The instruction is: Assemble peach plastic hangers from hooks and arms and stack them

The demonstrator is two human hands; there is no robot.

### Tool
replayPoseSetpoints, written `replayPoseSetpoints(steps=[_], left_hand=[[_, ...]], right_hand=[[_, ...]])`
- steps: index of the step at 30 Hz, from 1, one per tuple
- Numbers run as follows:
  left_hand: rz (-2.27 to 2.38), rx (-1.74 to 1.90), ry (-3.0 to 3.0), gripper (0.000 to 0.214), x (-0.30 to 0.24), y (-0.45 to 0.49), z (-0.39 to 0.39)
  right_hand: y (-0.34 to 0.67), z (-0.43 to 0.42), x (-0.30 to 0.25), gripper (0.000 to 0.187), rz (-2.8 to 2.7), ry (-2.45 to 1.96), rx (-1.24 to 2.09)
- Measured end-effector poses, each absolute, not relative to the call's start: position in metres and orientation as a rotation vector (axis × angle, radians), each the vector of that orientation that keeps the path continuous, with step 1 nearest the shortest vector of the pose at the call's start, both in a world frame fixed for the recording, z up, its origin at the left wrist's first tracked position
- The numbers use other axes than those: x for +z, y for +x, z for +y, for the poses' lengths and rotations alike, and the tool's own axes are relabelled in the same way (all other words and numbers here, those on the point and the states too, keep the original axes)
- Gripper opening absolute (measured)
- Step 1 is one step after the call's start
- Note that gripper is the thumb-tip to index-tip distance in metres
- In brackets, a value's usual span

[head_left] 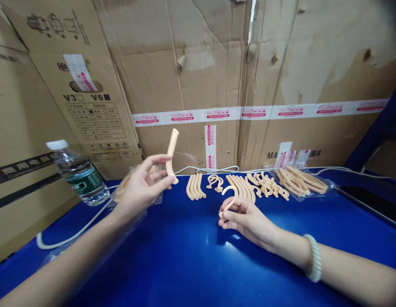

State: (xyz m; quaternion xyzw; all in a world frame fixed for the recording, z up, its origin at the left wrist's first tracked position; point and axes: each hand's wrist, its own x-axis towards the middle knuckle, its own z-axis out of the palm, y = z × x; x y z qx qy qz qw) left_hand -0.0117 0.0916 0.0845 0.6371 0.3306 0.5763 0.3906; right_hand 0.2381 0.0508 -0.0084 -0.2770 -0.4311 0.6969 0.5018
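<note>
My left hand (145, 183) pinches a beige curved hanger arm (172, 145) between thumb and fingers, raised above the table with its long end pointing up. In my right hand (245, 217) a beige hanger hook (234, 198) is gripped by its lower end, the curve facing up. The two pieces are apart. Behind them on the blue table lie a row of curved arms (195, 186), a few hooks (215, 182), another row of arms (241, 187) just beyond my right hand, and a heap of small beige hooks (268, 185).
A water bottle (82, 179) stands at the left, near a white cable (73, 238). Clear bags of beige parts lie at the right (302, 181) and behind my left hand. A dark flat device (370, 204) lies far right. Cardboard boxes (185, 85) wall the back.
</note>
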Motion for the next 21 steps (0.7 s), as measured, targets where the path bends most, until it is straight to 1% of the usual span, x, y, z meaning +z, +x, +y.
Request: replayPoseSetpoints(steps=[3, 4, 5, 6, 9, 11, 15, 21], left_hand=[[0.804, 1.474, 1.469, 0.083, 0.101, -0.024, 0.104], [0.796, 1.457, 1.408, 0.088, 0.106, -0.028, 0.109], [0.792, 1.441, 1.348, 0.088, 0.111, -0.032, 0.114], [0.787, 1.437, 1.299, 0.08, 0.114, -0.035, 0.119], [0.776, 1.44, 1.25, 0.045, 0.121, -0.041, 0.134], [0.777, 1.453, 1.282, 0.035, 0.122, -0.042, 0.141], [0.785, 1.481, 1.407, 0.035, 0.118, -0.038, 0.148], [0.708, 1.547, 1.418, 0.044, 0.113, -0.033, 0.158]], right_hand=[[0.238, 0.051, -0.009, 0.026, -1.041, -0.663, 1.683], [0.237, 0.051, -0.009, 0.027, -1.044, -0.662, 1.684], [0.237, 0.051, -0.009, 0.027, -1.046, -0.662, 1.683], [0.237, 0.051, -0.009, 0.028, -1.047, -0.662, 1.681], [0.237, 0.051, -0.01, 0.029, -1.053, -0.66, 1.672], [0.236, 0.051, -0.01, 0.03, -1.057, -0.661, 1.669], [0.236, 0.052, -0.009, 0.032, -1.076, -0.658, 1.666], [0.234, 0.05, -0.005, 0.03, -1.149, -0.641, 1.691]])
